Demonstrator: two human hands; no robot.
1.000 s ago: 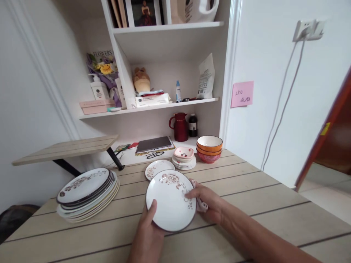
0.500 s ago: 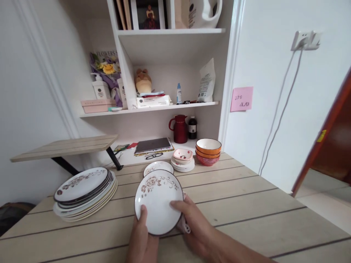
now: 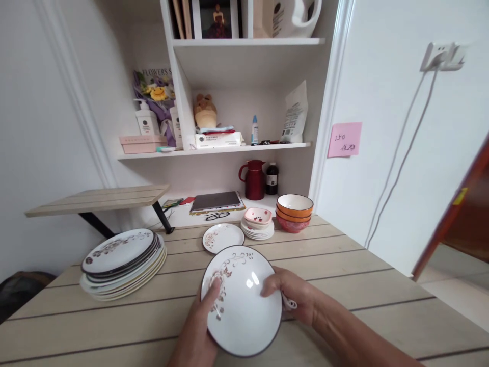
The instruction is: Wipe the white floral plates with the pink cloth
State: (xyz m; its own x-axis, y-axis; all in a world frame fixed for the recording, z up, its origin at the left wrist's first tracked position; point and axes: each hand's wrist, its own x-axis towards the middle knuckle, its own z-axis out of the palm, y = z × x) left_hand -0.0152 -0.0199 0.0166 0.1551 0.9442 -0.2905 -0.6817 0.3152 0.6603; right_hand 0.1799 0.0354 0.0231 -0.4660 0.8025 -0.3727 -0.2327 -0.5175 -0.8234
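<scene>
A round white plate (image 3: pixel 244 308) with a dark rim and brown flower pattern is held up over the wooden table, tilted toward me. My left hand (image 3: pixel 202 316) grips its left edge, thumb on the face and fingers hidden beneath. On the right edge my right hand (image 3: pixel 296 295) is closed, thumb on the face. A pale cloth with a white loop (image 3: pixel 289 303) shows between that hand and the plate; most of it is hidden. Just behind lies a similar flowered plate (image 3: pixel 222 237) on the table.
Left of my hands is a tall stack of plates (image 3: pixel 122 260), beside a small raised wooden shelf (image 3: pixel 99 200). Small dishes (image 3: pixel 258 229) and stacked bowls (image 3: pixel 294 211) stand at the back. A red jug (image 3: pixel 254 179) and a laptop (image 3: pixel 215 201) are behind them.
The held plate has turned counterclockwise, its flowers moving to the left side. It has come lower and nearer to me, uncovering more of the plate behind it.
</scene>
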